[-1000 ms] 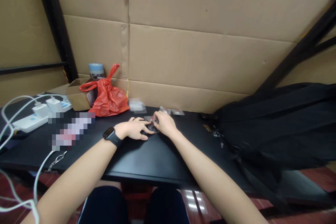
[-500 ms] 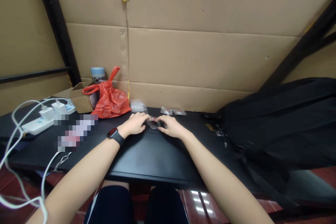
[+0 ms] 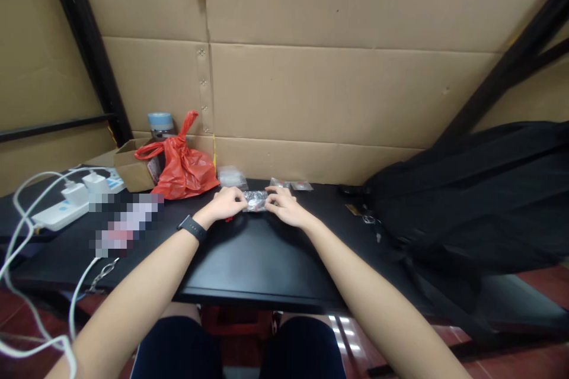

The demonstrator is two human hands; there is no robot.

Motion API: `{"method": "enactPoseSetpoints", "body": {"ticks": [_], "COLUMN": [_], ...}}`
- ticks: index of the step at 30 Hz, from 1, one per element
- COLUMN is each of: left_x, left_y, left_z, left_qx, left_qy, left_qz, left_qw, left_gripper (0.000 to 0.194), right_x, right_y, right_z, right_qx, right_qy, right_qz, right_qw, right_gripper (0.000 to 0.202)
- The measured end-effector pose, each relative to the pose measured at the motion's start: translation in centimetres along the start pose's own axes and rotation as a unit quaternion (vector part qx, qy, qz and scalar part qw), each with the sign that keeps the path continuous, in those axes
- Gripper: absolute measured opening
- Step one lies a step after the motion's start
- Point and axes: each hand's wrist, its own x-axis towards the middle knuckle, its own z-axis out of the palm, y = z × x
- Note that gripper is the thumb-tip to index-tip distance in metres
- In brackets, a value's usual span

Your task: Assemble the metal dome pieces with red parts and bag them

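Between my hands is a small clear plastic bag, shiny and crinkled, lying at or just above the black table. My left hand pinches its left end, thumb and fingers together. At the right end, my right hand grips the bag's edge between thumb and fingers. What the bag contains is too small to make out. A little red thing shows under my left hand. Just behind my right hand lie two small clear packets, one partly covered by my fingers, the other packet farther right.
A stack of clear bags lies behind my left hand. To the left are a red plastic bag, a cardboard box, a blue-lidded bottle and a power strip with white cables. A black backpack fills the right side.
The small bag has been turned and spread flat between my hands, showing a wider shiny face. My left wrist has rolled, hiding the watch face. The red thing under my left hand has come into sight.
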Motion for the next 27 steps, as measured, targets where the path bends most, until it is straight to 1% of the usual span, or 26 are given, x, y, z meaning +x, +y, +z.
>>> {"method": "enactPoseSetpoints", "body": {"ticks": [4, 7, 8, 10, 11, 13, 15, 17, 20, 21, 22, 24, 27], "left_x": [-0.3, -0.6, -0.6, -0.7, -0.8, -0.8, -0.9, -1.0, -1.0, -1.0, -1.0, -0.9, -0.7], "left_y": [0.2, 0.1, 0.1, 0.0, 0.0, 0.2, 0.4, 0.6, 0.6, 0.5, 0.4, 0.2, 0.0], "left_z": [1.0, 1.2, 1.1, 0.7, 0.4, -0.1, -0.3, -0.3, 0.0, 0.1, 0.2, 0.1, -0.2], "left_qx": [0.106, 0.137, 0.134, 0.112, 0.098, 0.069, 0.047, 0.038, 0.055, 0.064, 0.072, 0.076, 0.052], "left_qy": [0.024, 0.032, 0.035, 0.038, 0.032, 0.006, -0.029, -0.051, -0.050, -0.043, -0.034, -0.016, 0.007], "left_qz": [-0.014, -0.015, -0.004, 0.043, 0.071, 0.105, 0.097, 0.079, 0.074, 0.075, 0.075, 0.074, 0.053], "left_qw": [0.994, 0.990, 0.990, 0.992, 0.992, 0.992, 0.994, 0.995, 0.994, 0.994, 0.994, 0.994, 0.997], "left_gripper": [0.026, 0.019, 0.017, 0.024, 0.026, 0.027, 0.028, 0.037, 0.055, 0.058, 0.056, 0.045, 0.031], "right_x": [0.0, 0.1, 0.0, 0.0, 0.0, -0.1, -0.1, -0.1, 0.0, 0.0, 0.0, 0.0, 0.0], "right_y": [-0.7, -0.8, -0.8, -0.8, -0.9, -1.0, -1.1, -1.2, -1.2, -1.2, -1.2, -1.2, -1.1], "right_z": [0.9, 1.1, 1.0, 0.7, 0.5, 0.2, 0.2, 0.3, 0.5, 0.5, 0.5, 0.4, 0.2], "right_qx": [-0.044, -0.084, -0.091, -0.099, -0.101, -0.102, -0.096, -0.086, -0.072, -0.066, -0.057, -0.028, 0.033], "right_qy": [0.025, 0.074, 0.091, 0.106, 0.097, 0.050, 0.000, -0.025, -0.028, -0.026, -0.023, -0.009, 0.015], "right_qz": [0.007, 0.029, 0.028, -0.002, -0.027, -0.079, -0.107, -0.105, -0.083, -0.077, -0.071, -0.057, -0.034], "right_qw": [0.999, 0.993, 0.991, 0.989, 0.990, 0.990, 0.990, 0.990, 0.994, 0.995, 0.996, 0.998, 0.999], "right_gripper": [0.021, 0.014, 0.020, 0.037, 0.039, 0.035, 0.037, 0.044, 0.048, 0.048, 0.047, 0.042, 0.032]}}
